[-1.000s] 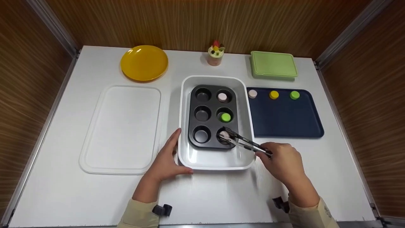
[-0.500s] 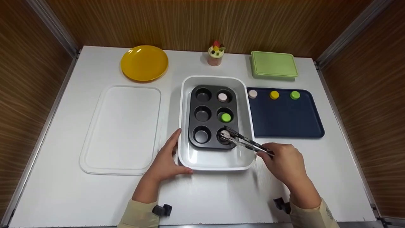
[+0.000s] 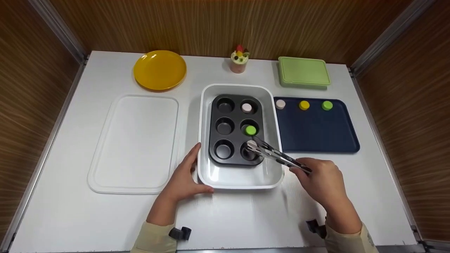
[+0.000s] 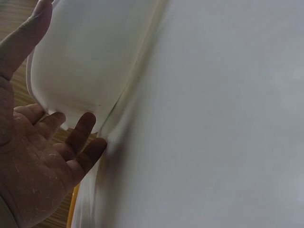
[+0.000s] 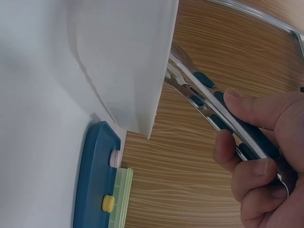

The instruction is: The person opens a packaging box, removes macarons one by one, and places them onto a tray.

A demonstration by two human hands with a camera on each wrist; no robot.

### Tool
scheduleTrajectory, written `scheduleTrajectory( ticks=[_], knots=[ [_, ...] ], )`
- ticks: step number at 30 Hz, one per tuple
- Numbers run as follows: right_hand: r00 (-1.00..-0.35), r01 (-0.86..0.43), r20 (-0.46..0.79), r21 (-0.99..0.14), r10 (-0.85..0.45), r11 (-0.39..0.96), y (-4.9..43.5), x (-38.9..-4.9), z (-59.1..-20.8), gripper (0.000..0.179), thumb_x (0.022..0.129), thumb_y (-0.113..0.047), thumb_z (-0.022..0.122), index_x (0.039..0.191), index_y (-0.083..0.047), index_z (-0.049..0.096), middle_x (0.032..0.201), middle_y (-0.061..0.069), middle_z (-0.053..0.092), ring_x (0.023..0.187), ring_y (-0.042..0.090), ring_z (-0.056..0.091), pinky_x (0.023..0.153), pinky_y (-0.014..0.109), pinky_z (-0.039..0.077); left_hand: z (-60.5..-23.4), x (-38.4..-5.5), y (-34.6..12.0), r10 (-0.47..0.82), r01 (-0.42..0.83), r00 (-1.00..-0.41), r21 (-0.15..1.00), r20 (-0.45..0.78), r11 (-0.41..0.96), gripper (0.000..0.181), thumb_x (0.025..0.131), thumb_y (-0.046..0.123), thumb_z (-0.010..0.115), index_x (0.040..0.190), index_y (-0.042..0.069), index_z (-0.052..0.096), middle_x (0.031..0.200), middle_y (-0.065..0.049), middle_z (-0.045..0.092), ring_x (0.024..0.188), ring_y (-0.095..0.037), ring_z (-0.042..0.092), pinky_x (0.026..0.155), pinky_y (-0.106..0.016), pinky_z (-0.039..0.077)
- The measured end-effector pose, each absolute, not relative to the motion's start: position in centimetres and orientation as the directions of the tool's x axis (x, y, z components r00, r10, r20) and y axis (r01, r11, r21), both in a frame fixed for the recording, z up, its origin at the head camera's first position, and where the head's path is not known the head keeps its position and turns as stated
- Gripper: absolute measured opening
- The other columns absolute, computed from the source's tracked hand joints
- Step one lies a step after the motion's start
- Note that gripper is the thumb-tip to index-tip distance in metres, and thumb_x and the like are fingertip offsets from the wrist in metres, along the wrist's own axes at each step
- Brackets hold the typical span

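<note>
My right hand (image 3: 321,179) grips metal tongs (image 3: 281,158) with dark handle pads, seen close up in the right wrist view (image 5: 213,107). Their tips are at a pale pink round piece (image 3: 251,143), partly hidden, over the front right cup of a dark muffin tin (image 3: 236,140). The tin lies in a deep white bin (image 3: 228,179). In its right column are another pale pink piece (image 3: 246,108) at the back and a green piece (image 3: 250,130) in the middle. With fingers spread, my left hand (image 3: 182,181) touches the bin's front left corner.
Right of the bin lies a navy tray (image 3: 320,130) with pink (image 3: 280,104), yellow (image 3: 304,105) and green (image 3: 327,105) pieces. A white lid (image 3: 137,144) lies left. Behind are a yellow plate (image 3: 160,70), dessert cup (image 3: 238,65) and green lidded box (image 3: 304,72).
The tongs and right hand have shifted slightly to the right, and the pink piece at the tips has risen a little toward the back of its cup. My left hand stays put.
</note>
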State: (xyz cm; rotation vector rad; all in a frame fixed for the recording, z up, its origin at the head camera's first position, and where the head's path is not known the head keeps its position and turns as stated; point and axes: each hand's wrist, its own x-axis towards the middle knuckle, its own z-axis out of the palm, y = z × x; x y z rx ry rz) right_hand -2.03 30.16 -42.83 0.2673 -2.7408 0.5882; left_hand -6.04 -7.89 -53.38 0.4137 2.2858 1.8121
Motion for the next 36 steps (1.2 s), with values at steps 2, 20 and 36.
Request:
scheduleTrajectory(
  ticks=[2, 20, 36],
  knots=[
    [-0.925, -0.253, 0.363, -0.366, -0.113, 0.896, 30.3, -2.0, -42.7, 0.024, 0.074, -0.003, 0.095, 0.094, -0.007, 0.083, 0.075, 0.002, 0.075, 0.06, 0.019, 0.064, 0.054, 0.045, 0.05, -53.5, -6.0, -7.9, 0.333, 0.098, -0.943, 0.971, 0.021, 0.217, 0.139, 0.059, 0.015, 0.106, 0.17, 0.014, 0.024, 0.174, -0.015, 0.022, 0.156, -0.034, 0.029, 0.117, -0.056, 0.038],
    [-0.879, -0.289, 0.467, -0.355, -0.099, 0.889, 31.5, -2.1, -41.5, 0.027, 0.073, 0.001, 0.094, 0.098, -0.004, 0.083, 0.083, 0.011, 0.078, 0.064, 0.028, 0.071, 0.058, 0.052, 0.052, -53.4, -6.0, -7.9, 0.332, 0.08, -0.943, 0.971, 0.0, 0.227, 0.142, 0.056, 0.011, 0.106, 0.171, 0.019, 0.023, 0.174, -0.008, 0.023, 0.153, -0.03, 0.034, 0.115, -0.052, 0.04],
    [-0.851, -0.23, 0.525, -0.355, -0.011, 0.906, 34.1, -1.7, -40.0, 0.022, 0.077, -0.002, 0.093, 0.097, 0.002, 0.083, 0.08, 0.015, 0.078, 0.061, 0.03, 0.069, 0.058, 0.018, 0.043, -53.2, -6.0, -7.9, 0.331, 0.072, -0.944, 0.972, -0.006, 0.224, 0.142, 0.056, 0.011, 0.106, 0.171, 0.019, 0.023, 0.173, -0.007, 0.026, 0.152, -0.03, 0.038, 0.116, -0.053, 0.04]
  ],
)
